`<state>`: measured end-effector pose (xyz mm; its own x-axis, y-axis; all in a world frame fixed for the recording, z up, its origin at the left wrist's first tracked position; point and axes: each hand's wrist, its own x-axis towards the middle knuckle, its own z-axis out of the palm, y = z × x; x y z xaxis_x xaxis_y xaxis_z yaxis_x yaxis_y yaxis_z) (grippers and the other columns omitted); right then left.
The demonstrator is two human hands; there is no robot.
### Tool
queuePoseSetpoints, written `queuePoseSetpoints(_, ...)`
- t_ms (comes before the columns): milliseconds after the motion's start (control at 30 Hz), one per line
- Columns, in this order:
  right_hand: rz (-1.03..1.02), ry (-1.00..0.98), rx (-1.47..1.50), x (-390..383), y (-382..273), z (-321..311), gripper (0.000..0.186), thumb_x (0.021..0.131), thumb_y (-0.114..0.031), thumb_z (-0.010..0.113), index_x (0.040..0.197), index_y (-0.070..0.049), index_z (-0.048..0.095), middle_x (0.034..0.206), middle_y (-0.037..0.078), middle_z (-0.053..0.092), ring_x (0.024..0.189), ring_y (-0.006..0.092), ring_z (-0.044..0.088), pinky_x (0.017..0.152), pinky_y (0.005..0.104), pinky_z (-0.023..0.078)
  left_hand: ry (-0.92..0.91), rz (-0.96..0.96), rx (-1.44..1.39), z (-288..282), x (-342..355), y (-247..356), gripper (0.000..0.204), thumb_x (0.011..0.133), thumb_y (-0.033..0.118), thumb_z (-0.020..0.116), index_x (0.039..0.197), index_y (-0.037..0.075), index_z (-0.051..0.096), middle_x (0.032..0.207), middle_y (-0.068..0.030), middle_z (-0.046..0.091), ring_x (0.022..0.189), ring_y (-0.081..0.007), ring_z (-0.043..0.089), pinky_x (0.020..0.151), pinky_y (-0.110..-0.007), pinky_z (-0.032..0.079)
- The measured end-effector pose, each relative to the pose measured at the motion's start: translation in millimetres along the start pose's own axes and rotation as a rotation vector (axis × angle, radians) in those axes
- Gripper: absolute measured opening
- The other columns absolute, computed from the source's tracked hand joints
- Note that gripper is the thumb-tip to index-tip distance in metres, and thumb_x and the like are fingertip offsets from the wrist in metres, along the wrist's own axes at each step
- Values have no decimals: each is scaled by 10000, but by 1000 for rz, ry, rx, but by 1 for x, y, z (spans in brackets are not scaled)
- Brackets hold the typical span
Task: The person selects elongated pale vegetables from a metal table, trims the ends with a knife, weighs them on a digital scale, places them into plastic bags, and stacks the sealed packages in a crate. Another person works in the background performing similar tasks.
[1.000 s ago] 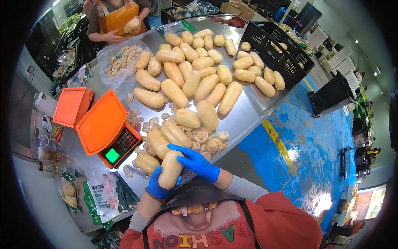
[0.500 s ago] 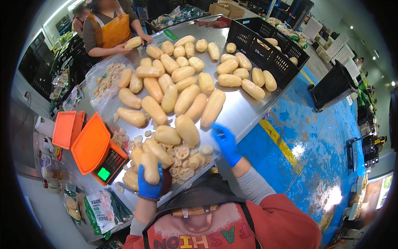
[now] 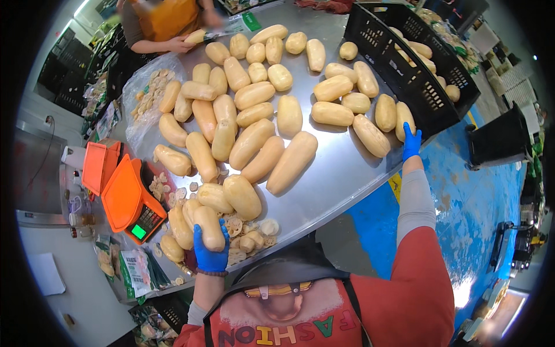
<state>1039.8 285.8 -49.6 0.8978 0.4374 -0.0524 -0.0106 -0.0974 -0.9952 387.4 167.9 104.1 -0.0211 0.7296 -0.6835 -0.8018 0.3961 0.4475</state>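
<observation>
My left hand, in a blue glove, is wrapped round a peeled lotus root at the near left of the metal table. Under and beside that root lie more lotus roots and a heap of sliced lotus root pieces. My right hand, also gloved in blue, is stretched out to the table's right edge. Its fingers close on the near end of another lotus root beside the black crate. That root still lies on the table. Many peeled roots spread across the middle.
A black crate with lotus roots in it stands at the far right. On the left are an orange-topped scale, an orange bin and a clear bag of slices. Across the table, a person in an orange apron holds a root.
My right hand has moved far to the right and away from me, from the table's near edge to a root by the crate. My left hand still holds its root. The view has shifted.
</observation>
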Motion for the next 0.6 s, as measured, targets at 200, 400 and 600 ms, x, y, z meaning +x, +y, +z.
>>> queuePoseSetpoints(200, 111, -84, 19, 7, 1, 0, 715, 700, -378, 748, 1255, -48, 442, 1155, 131, 527, 1000, 259, 535, 782, 385, 467, 39, 18, -63, -3, -3, -5, 544, 842, 448, 562, 1193, 41, 473, 1029, -133, 596, 846, -232, 598, 719, -323, 527)
queuePoseSetpoints(400, 316, -59, 295, -36, -38, 2, 606, 739, -461, 686, 1210, -122, 511, 1139, 70, 566, 984, 234, 553, 729, 353, 472, 33, 87, -136, -6, -14, 5, 539, 854, 437, 553, 1208, 41, 465, 1057, -144, 583, 866, -239, 593, 734, -332, 528)
queuePoseSetpoints(600, 347, -382, 423, -142, -97, 41, 518, 785, -403, 659, 1201, -126, 519, 1140, 82, 568, 1002, 239, 555, 749, 362, 493, -66, 57, -218, -56, -16, 32, 522, 855, 418, 561, 1202, 39, 468, 1023, -155, 594, 860, -247, 593, 732, -332, 532)
